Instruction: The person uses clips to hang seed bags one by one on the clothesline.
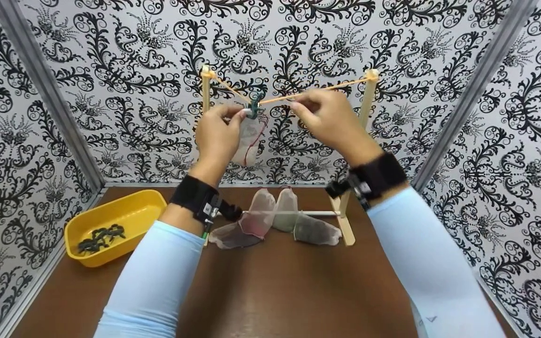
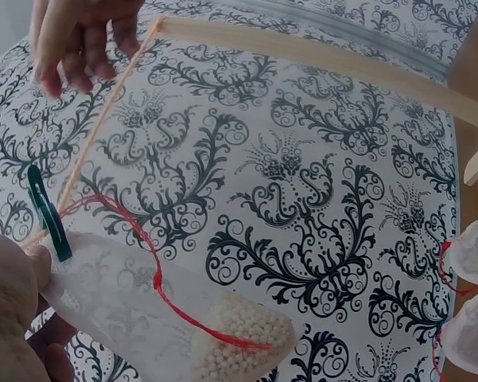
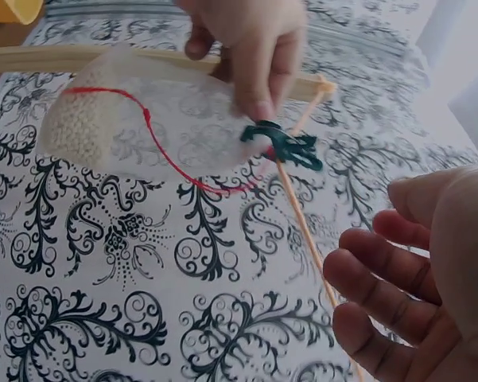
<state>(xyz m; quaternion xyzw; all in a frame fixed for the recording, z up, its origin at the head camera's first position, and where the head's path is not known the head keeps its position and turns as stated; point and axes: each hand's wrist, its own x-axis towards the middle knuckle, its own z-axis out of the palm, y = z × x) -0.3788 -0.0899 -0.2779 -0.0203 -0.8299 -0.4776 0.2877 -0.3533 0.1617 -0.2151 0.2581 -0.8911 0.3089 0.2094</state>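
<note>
My left hand [image 1: 218,131] pinches the top edge of a sheer white mesh drawstring bag [image 1: 248,145], right beside a dark green clip [image 1: 255,105] on the orange cord [image 1: 345,85]. The cord dips at the clip. White beads [image 2: 246,330] fill the bag's bottom end, and a red drawstring [image 2: 157,280] trails down its side. My right hand [image 1: 329,115] hovers by the cord, to the right of the clip. In the right wrist view its fingers [image 3: 382,274] are loosely bent and hold nothing.
Wooden posts [image 1: 367,101] hold up the cord's ends, with a white rod [image 1: 317,213] low between them. Several filled mesh bags [image 1: 317,230] lie on the brown table [image 1: 270,291] below. A yellow basin [image 1: 143,202] at left contains more dark green clips [image 1: 106,234]. Patterned walls enclose the table.
</note>
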